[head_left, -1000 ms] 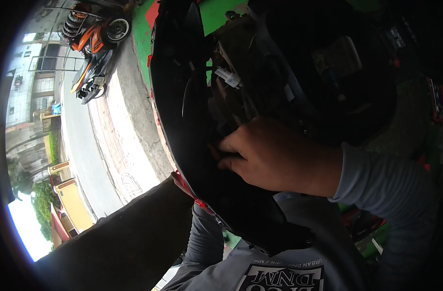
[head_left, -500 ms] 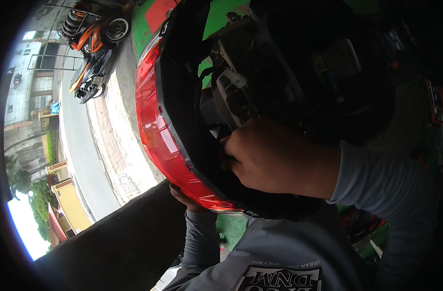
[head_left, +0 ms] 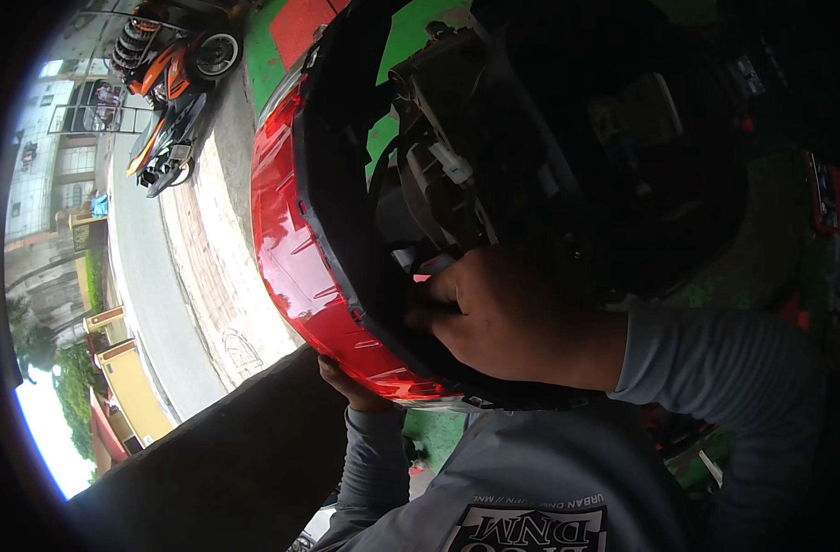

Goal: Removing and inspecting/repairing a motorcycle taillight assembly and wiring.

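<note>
The red lens curves down the centre-left of the frame, its glossy face toward the bright road and a black shell along its inner edge; the left hand is against its lower outer side, seemingly to bear its weight and steady it from outside; those fingers are partly hidden by the lens, so I cannot tell how far they close on it.

The right hand reaches in from the right, at mid-frame, into the gap between shell and dark bike body; its thumb and forefinger are bent toward each other, but shadow covers the tips and I cannot tell whether they pinch anything; held this way, one hand props the outside while the other has room inside.

A white connector sits above the right hand; an orange motorbike stands at upper left; green floor shows below the lens.
</note>
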A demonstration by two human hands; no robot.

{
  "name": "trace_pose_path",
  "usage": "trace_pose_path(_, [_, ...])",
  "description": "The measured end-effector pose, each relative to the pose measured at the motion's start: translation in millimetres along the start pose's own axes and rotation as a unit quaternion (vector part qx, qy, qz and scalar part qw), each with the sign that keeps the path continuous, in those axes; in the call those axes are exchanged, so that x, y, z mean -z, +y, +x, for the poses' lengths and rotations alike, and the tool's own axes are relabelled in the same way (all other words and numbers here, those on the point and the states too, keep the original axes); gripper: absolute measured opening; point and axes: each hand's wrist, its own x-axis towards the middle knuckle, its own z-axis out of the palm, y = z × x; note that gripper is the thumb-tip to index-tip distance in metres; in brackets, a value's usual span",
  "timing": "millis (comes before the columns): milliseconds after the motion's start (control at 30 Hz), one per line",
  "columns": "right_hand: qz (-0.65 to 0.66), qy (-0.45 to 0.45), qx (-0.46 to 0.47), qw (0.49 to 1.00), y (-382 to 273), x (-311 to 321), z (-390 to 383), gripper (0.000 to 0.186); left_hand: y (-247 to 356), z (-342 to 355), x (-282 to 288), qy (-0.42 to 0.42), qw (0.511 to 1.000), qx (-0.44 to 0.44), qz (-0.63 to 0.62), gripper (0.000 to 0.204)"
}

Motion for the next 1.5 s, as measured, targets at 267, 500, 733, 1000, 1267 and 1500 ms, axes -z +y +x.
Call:
trace_pose_path(267, [0.019, -0.057, 0.049, 0.997, 6, 4, 4, 0.021, 3, -10, -19, 0.033, 0.999, 0.004, 0.016, 0.088])
trace_pose_path(500, [0.034, -0.106, -0.009, 0.994, 9, 15, 12, 0.019, 12, -4, -1, -0.011, 0.996, -0.008, 0.090, 0.087])
trace_pose_path(733, [0.052, -0.048, 0.046, 0.996, 13, 10, 16, 0.019, 16, -4, -21, 0.033, 0.999, 0.009, 0.041, 0.090])
trace_pose_path(1000, [-0.022, -0.095, 0.104, 0.990, 14, 28, 46, 0.010, 30, 19, -35, -0.003, 0.999, 0.031, 0.010, 0.091])
trace_pose_path(1267, [-0.028, -0.038, 0.142, 0.989, 23, 3, 26, 0.008, 29, 6, -14, 0.013, 1.000, 0.011, 0.026, 0.089])
trace_pose_path(1500, [-0.047, 0.012, 0.134, 0.990, 21, 0, 19, 0.016, 18, 6, -29, 0.027, 1.000, -0.001, 0.014, 0.086])
